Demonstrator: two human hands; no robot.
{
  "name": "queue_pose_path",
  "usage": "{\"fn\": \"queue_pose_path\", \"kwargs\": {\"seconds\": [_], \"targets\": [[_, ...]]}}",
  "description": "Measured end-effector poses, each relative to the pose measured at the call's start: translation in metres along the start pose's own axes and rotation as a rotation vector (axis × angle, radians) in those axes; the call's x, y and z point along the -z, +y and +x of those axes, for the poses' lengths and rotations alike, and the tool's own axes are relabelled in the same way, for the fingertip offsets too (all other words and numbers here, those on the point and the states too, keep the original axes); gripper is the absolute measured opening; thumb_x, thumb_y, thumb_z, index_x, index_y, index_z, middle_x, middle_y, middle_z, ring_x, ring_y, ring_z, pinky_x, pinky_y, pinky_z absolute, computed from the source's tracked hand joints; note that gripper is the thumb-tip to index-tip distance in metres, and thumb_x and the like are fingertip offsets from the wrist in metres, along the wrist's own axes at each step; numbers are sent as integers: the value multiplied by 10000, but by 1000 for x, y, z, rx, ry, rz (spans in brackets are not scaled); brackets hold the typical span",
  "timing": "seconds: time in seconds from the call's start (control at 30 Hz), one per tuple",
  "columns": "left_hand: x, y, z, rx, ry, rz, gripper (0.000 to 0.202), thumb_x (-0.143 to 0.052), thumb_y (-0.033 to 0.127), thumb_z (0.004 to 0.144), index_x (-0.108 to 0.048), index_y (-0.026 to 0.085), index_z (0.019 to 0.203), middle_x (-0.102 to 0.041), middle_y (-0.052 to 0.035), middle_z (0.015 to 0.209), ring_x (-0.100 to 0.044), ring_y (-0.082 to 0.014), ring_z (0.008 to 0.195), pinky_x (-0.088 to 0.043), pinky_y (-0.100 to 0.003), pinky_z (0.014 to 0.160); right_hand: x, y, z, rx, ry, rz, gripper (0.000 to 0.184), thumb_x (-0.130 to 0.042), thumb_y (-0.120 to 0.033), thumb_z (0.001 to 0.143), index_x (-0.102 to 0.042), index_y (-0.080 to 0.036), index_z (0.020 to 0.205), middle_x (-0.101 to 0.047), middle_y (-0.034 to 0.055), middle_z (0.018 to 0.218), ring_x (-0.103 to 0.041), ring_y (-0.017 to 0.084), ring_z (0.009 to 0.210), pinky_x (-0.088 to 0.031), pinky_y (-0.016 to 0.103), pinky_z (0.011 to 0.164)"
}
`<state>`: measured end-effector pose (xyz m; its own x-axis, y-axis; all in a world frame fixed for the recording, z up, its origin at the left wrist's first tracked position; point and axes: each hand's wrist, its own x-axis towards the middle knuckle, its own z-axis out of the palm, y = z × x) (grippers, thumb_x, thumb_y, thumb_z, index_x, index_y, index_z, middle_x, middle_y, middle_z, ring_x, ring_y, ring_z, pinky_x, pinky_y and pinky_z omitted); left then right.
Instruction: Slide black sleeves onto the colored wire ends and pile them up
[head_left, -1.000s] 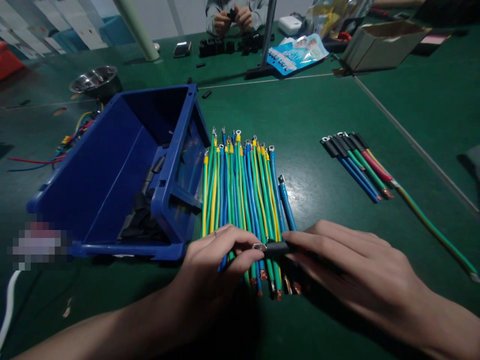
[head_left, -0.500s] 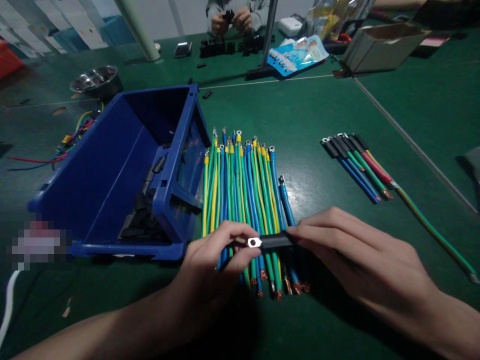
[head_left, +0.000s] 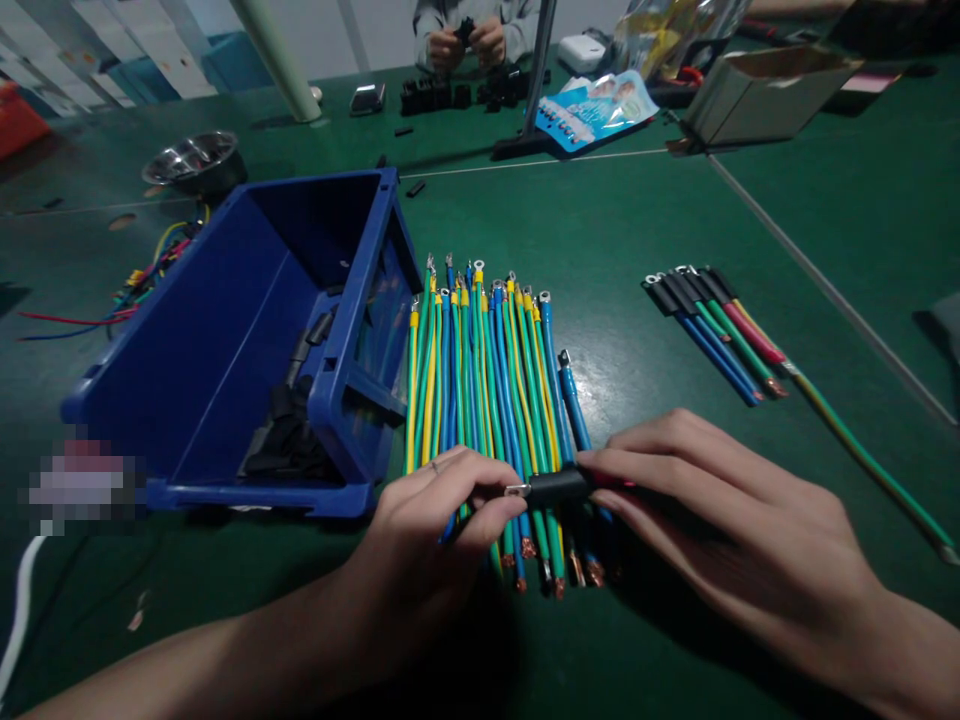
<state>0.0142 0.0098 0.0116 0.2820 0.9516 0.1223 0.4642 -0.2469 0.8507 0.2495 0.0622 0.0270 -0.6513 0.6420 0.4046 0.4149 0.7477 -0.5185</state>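
Note:
Both hands hold one short red cable (head_left: 616, 482) with a black sleeve (head_left: 559, 486) over its lug end. My left hand (head_left: 442, 510) pinches the silver ring lug (head_left: 517, 491), which shows nearly edge-on. Fingers of my right hand (head_left: 720, 530) close round the black sleeve and the red cable, most of which they hide. Below and beyond the hands lies a row of blue and green-yellow cables (head_left: 480, 380), with lugs at the far end and bare copper strands at the near end. Several sleeved cables (head_left: 709, 330) lie together at the right.
An open blue bin (head_left: 225, 340) with black sleeves (head_left: 292, 430) inside stands at the left. Behind it are a metal bowl (head_left: 195, 165) and loose wires (head_left: 161, 265). Farther back are a blue pouch (head_left: 596, 110), a cardboard box (head_left: 765, 95) and another person's hands (head_left: 466, 45).
The lug has turned from face-up to nearly edge-on between my left fingers. My right fingers have shifted slightly, and more of the red cable shows.

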Motion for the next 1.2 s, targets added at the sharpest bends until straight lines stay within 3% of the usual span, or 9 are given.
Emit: {"fn": "queue_pose_path", "kwargs": {"seconds": [0.23, 0.6, 0.8, 1.03, 1.2], "targets": [[8, 4, 1, -45, -146, 15, 170, -459, 64, 953, -525, 198, 1034, -648, -14, 948, -588, -153, 829, -433, -273, 749, -3, 2, -3, 10, -8, -36, 203, -598, -121, 900, -633, -177, 1092, -645, 39, 922, -600, 107, 775, -503, 225, 663], [7, 5, 2, -23, -126, -42, 132, -466, 95, 980, -540, 202, 1004, -617, 16, 905, -567, -120, 806, -416, -244, 728, -4, 1, 2, -23, -19, 70, 233, -550, -117, 918, -618, -144, 1139, -658, 76, 950, -613, 137, 833, -517, 252, 696], [6, 3, -2, 10, -115, -63, 131, -461, 102, 985, -536, 205, 1016, -619, 15, 913, -573, -117, 796, -426, -244, 731, -4, 5, 1, -33, -70, 44, 194, -485, -113, 944, -615, -139, 1086, -602, 34, 774, -522, 133, 672, -440, 261, 580], [10, 10, 3, 78, -109, -64, 129, -431, 198, 1010, -553, 190, 967, -596, 16, 838, -578, -121, 766, -437, -248, 719, -1, 5, 1, -15, -56, 14, 180, -509, -125, 941, -632, -158, 1068, -625, 55, 870, -546, 137, 754, -464, 256, 639], [10, 13, 5, 69, -128, -60, 127, -426, 166, 1005, -547, 195, 983, -597, 24, 854, -582, -109, 772, -439, -230, 715, -2, 7, 0, -14, -73, -48, 213, -491, -113, 942, -634, -175, 1087, -628, 56, 904, -569, 133, 767, -473, 249, 643]]}}
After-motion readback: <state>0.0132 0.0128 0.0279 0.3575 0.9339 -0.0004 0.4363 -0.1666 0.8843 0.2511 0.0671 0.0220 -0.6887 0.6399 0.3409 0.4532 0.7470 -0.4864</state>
